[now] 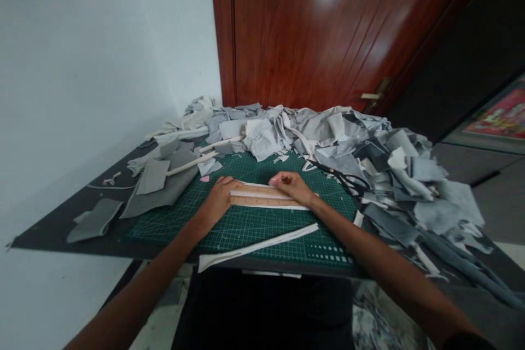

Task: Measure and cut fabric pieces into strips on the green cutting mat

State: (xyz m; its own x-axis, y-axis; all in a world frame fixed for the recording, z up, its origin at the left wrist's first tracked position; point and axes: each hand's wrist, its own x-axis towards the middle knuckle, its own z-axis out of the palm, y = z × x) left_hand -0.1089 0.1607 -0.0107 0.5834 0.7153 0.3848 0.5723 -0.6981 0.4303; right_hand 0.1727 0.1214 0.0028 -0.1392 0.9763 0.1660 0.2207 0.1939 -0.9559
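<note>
Tan wooden ruler strips (262, 202) lie over a white fabric strip (246, 185) on the green cutting mat (262, 229); a white band shows between them. My left hand (221, 195) is closed over their left end, pressing down. Above their right half my right hand (293, 186) is pinched, with a small pink piece that looks like tailor's chalk (273, 181) at the fingertips. Another pink piece (204, 179) rests left of the ruler strips. A loose white fabric strip (258, 246) lies slantwise near the front edge.
Grey and white fabric scraps (266, 136) are heaped along the back and right of the dark table (45, 224). Black scissors (342, 176) lie open at the right of the mat. Folded grey pieces (96, 221) sit on the left. Behind stand a wall and a wooden door (303, 33).
</note>
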